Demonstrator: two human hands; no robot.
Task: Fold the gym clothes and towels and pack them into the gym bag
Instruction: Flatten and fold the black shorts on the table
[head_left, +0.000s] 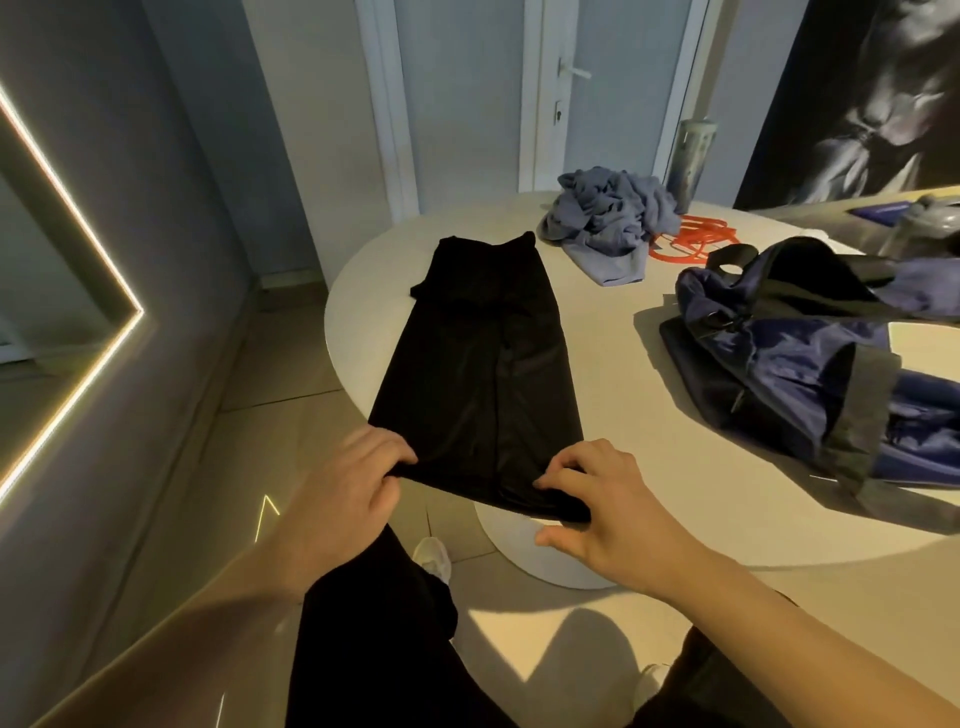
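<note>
The left hand (358, 478) pinches the near left corner of the black garment (483, 374), fingers curled over its hem. The garment lies flat and lengthwise on the round white table (623, 395), its near edge at the rim. The right hand (608, 514) grips the near right corner, fingertips on top and thumb beneath. Farther right are crumpled blue-grey clothes (608, 213) and the open gym bag (789, 358).

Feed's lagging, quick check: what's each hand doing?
Left hand: pinches the black garment at its near edge.
Right hand: pinches the same edge.
</note>
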